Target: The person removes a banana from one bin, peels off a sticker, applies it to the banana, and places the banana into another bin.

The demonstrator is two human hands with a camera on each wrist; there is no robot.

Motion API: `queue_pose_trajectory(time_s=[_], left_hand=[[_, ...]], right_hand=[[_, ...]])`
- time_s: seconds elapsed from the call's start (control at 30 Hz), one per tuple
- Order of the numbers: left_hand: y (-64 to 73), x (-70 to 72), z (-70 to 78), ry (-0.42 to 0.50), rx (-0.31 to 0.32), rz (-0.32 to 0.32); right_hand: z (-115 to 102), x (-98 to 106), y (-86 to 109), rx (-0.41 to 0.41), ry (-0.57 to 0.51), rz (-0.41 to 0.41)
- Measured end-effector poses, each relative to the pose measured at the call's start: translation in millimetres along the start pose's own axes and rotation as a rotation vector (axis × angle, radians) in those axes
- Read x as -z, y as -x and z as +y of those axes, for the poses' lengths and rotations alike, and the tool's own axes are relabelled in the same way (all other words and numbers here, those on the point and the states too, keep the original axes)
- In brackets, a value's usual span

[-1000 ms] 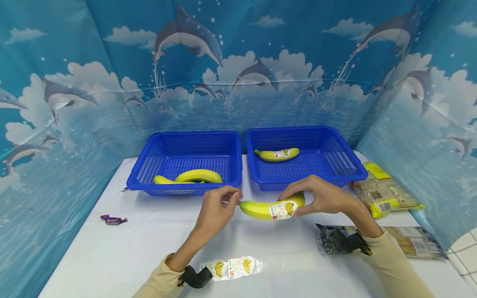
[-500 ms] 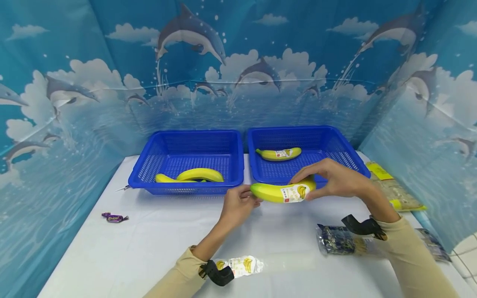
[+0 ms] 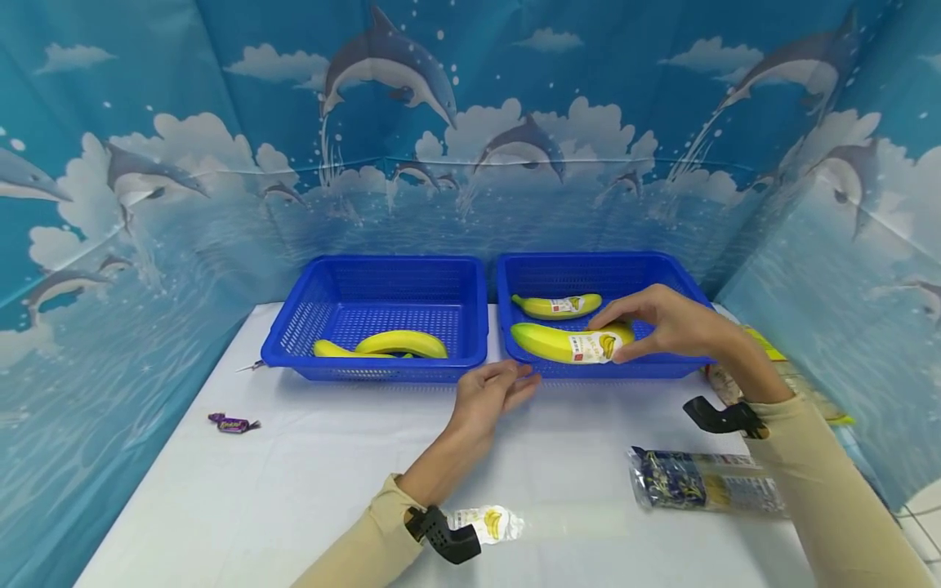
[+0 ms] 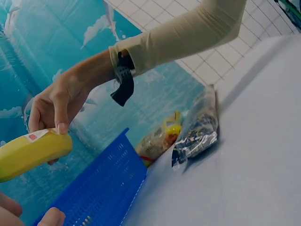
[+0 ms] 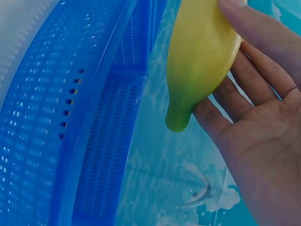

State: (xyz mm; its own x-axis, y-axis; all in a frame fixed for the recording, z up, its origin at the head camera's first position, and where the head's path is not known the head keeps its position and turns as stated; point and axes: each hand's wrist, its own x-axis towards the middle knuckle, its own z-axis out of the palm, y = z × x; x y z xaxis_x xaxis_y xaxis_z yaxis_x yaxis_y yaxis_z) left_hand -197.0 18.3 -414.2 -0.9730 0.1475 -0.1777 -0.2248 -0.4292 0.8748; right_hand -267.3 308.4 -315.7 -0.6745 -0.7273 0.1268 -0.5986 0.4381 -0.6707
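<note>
My right hand (image 3: 672, 322) grips a yellow banana (image 3: 547, 341) by its right end, fingers over the top and thumb below. A white label with a banana picture (image 3: 594, 348) is on its side. The held banana is above the front of the right blue basket (image 3: 625, 371), where another labelled banana (image 3: 537, 309) lies at the back. In the right wrist view the banana's green tip (image 5: 178, 120) points down past the fingers. My left hand (image 3: 481, 400) is just in front of the baskets, apart from the banana, its fingers loose and holding nothing.
The left blue basket (image 3: 397, 282) holds yellow bananas (image 3: 400, 343) near its front. A strip of banana labels (image 3: 494, 523) lies on the table (image 3: 316, 490) near me. A purple wrapped candy (image 3: 234, 425) is at left; a dark clear packet (image 3: 669, 478) and a yellow-trimmed bag (image 3: 801, 384) are at right.
The right hand has carried the banana forward and right, from over the table to the right basket. The left hand has let go of the banana's tip after moving right.
</note>
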Motion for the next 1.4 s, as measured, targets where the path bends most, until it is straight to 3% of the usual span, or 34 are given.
queue_pose_trajectory(time_s=[0.23,0.43,0.57,1.1,1.4], left_hand=[[-5.8,-0.9,-1.4,0.092,0.032,0.022],[-10.1,-3.4,-1.0,0.167,0.068,0.059],[-14.3,-4.4,-1.8,0.192,0.068,0.078],[-20.9,-2.8,-5.4,0.217,0.078,0.076],[-18.6,-2.0,-4.8,0.192,0.088,0.076]], right_hand=[[13.3,14.2,-17.4,-0.024,-0.015,-0.033],[27.5,22.8,-33.0,-0.108,-0.039,-0.055],[37.1,26.5,-43.1,-0.108,-0.063,-0.083],[82.4,33.9,-75.9,-0.184,-0.172,-0.180],[97.4,34.5,-83.5,-0.291,-0.158,-0.179]])
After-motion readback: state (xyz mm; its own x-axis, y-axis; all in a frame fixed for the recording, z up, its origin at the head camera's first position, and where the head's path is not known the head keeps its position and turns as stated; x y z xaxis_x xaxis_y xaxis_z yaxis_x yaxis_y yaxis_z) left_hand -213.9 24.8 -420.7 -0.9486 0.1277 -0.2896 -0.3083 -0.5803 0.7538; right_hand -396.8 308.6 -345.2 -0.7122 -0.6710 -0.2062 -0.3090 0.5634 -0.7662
